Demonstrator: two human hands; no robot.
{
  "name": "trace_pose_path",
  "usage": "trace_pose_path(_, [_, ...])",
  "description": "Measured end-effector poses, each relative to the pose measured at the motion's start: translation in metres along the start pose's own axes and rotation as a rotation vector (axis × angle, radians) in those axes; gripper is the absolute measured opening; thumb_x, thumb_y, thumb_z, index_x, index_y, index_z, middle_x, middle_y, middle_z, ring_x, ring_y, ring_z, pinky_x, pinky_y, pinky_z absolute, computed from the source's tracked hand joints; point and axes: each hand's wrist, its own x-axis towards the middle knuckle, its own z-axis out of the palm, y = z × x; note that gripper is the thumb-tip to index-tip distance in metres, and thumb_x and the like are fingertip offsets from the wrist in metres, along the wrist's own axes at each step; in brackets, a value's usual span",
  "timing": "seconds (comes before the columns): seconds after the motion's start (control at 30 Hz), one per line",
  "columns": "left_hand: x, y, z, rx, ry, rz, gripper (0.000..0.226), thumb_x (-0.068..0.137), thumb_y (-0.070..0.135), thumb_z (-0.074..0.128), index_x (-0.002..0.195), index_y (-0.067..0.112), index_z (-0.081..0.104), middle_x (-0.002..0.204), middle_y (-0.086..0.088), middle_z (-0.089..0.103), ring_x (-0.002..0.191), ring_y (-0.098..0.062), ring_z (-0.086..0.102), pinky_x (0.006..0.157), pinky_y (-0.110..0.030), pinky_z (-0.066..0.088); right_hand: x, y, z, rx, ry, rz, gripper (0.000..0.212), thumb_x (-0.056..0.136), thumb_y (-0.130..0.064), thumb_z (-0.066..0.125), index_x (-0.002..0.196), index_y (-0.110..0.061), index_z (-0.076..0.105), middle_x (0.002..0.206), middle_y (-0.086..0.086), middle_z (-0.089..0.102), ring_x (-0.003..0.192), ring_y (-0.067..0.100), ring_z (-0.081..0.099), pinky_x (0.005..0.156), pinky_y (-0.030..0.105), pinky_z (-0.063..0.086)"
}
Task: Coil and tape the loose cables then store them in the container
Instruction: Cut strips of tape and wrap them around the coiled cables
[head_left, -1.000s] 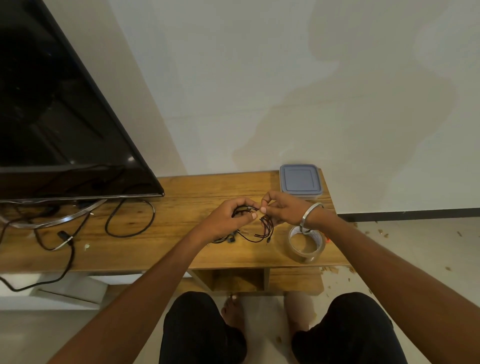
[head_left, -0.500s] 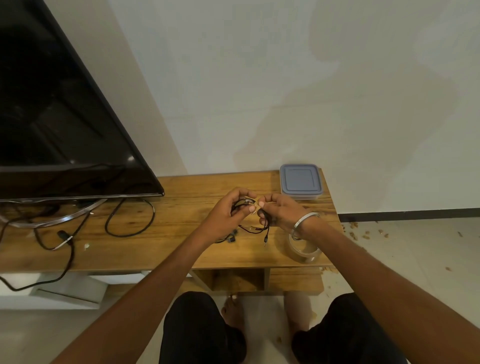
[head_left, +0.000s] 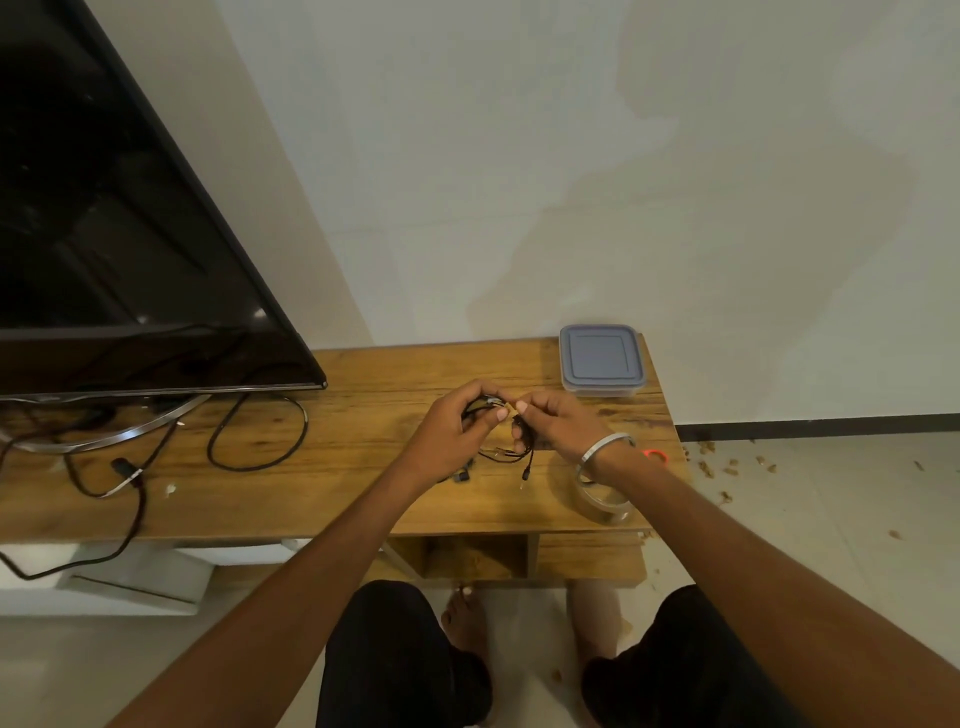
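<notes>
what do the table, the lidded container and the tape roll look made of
Table: wood or wood-look board, visible grain, low sheen. Container: likely plastic, matte grey-blue lid over a paler base. Tape roll: clear glossy tape, wood showing through.

Dim, warm indoor light, wide-angle view.

Soft shadows mottle the wall (head_left: 623, 182); small glints sit on the dark TV screen (head_left: 130, 234). Straight edges bow toward the frame borders, and fine detail looks soft and slightly smeared throughout.
</notes>
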Motion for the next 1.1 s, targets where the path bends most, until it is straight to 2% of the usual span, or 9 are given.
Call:
trace_pose_path(0.17, [0.0, -0.002, 0.0, 0.034, 0.051, -0.03, 0.013, 0.095, 0.015, 0.061, 0.106, 0.021, 0.064, 0.094, 0.01, 0.067, 0.088, -0.005, 0.064, 0.077, -0.019, 0.05, 0.003, 0.002, 0.001, 0.047, 0.021, 0.017, 0.026, 0.101, -0.019, 0.039, 0.092, -0.013, 0.063, 0.074, 0.001, 0.064, 0.064, 0.016, 0.061, 0.076, 0.035, 0.049])
trace_pose_path(0.27, [-0.001, -0.001, 0.0, 0.031, 0.061, -0.052, 0.012, 0.095, 0.015, 0.061, 0.104, 0.021, 0.064, 0.091, 0.014, 0.065, 0.084, 0.003, 0.062, 0.075, -0.013, 0.046, 0.003, 0.001, 0.001, 0.071, 0.034, 0.038, 0.027, 0.1, -0.023, 0.041, 0.093, -0.009, 0.065, 0.073, 0.002, 0.064, 0.064, 0.019, 0.058, 0.076, 0.037, 0.046])
trace_pose_path(0.37, [0.0, -0.002, -0.001, 0.017, 0.062, -0.064, 0.011, 0.094, 0.016, 0.062, 0.103, 0.023, 0.064, 0.092, 0.013, 0.066, 0.086, 0.002, 0.062, 0.076, -0.013, 0.047, 0.001, 0.002, 0.002, -0.119, 0.062, -0.035, 0.016, 0.094, -0.026, 0.055, 0.084, -0.016, 0.064, 0.071, 0.0, 0.062, 0.064, 0.011, 0.058, 0.071, 0.027, 0.047])
trace_pose_path(0.43, [0.0, -0.003, -0.001, 0.007, 0.064, -0.074, 0.011, 0.094, 0.018, 0.063, 0.101, 0.025, 0.064, 0.094, 0.012, 0.067, 0.089, -0.002, 0.064, 0.078, -0.016, 0.049, 0.002, 0.004, 0.003, -0.263, 0.061, -0.098, 0.002, 0.088, -0.022, 0.064, 0.087, -0.02, 0.063, 0.073, -0.003, 0.06, 0.066, 0.007, 0.055, 0.066, 0.02, 0.047])
trace_pose_path(0.53, [-0.001, -0.004, 0.001, -0.007, 0.076, -0.105, 0.009, 0.094, 0.02, 0.063, 0.099, 0.027, 0.063, 0.094, 0.01, 0.067, 0.09, -0.005, 0.064, 0.078, -0.022, 0.051, 0.006, 0.008, 0.005, -0.407, 0.086, -0.121, 0.011, 0.085, -0.02, 0.068, 0.091, -0.014, 0.063, 0.074, 0.001, 0.058, 0.066, 0.012, 0.051, 0.064, 0.027, 0.043])
trace_pose_path(0.7, [-0.001, -0.003, 0.004, -0.062, 0.086, -0.122, 0.016, 0.093, 0.019, 0.063, 0.102, 0.032, 0.066, 0.101, 0.011, 0.068, 0.097, -0.008, 0.064, 0.083, -0.026, 0.052, 0.005, 0.005, 0.009, -0.475, 0.075, -0.095, 0.017, 0.084, -0.022, 0.068, 0.086, -0.014, 0.053, 0.067, -0.007, 0.046, 0.058, 0.006, 0.04, 0.056, 0.02, 0.036])
trace_pose_path(0.83, [-0.002, -0.003, 0.004, -0.044, 0.059, -0.119, 0.014, 0.094, 0.016, 0.062, 0.1, 0.025, 0.071, 0.101, 0.01, 0.07, 0.098, -0.008, 0.065, 0.085, -0.027, 0.052, 0.006, 0.007, 0.009, -0.515, 0.082, -0.081, 0.009, 0.088, -0.019, 0.063, 0.089, -0.015, 0.055, 0.069, -0.008, 0.05, 0.062, 0.007, 0.046, 0.062, 0.025, 0.041])
trace_pose_path(0.93, [-0.002, -0.002, 0.007, -0.007, 0.072, -0.154, 0.014, 0.094, 0.017, 0.061, 0.099, 0.028, 0.069, 0.099, 0.011, 0.07, 0.095, -0.005, 0.065, 0.083, -0.023, 0.051, 0.007, 0.005, 0.011, -0.503, 0.099, -0.045, 0.008, 0.089, -0.019, 0.063, 0.092, -0.015, 0.056, 0.077, -0.002, 0.057, 0.072, 0.016, 0.054, 0.07, 0.031, 0.046])
trace_pose_path(1.1, [-0.004, -0.002, 0.011, 0.071, 0.101, -0.194, 0.012, 0.096, 0.018, 0.059, 0.101, 0.027, 0.065, 0.095, 0.01, 0.069, 0.081, 0.004, 0.061, 0.072, -0.017, 0.048, 0.007, 0.004, 0.014, -0.607, 0.14, -0.003, 0.025, 0.087, -0.025, 0.064, 0.108, -0.01, 0.058, 0.086, -0.002, 0.055, 0.077, 0.014, 0.05, 0.057, 0.019, 0.036])
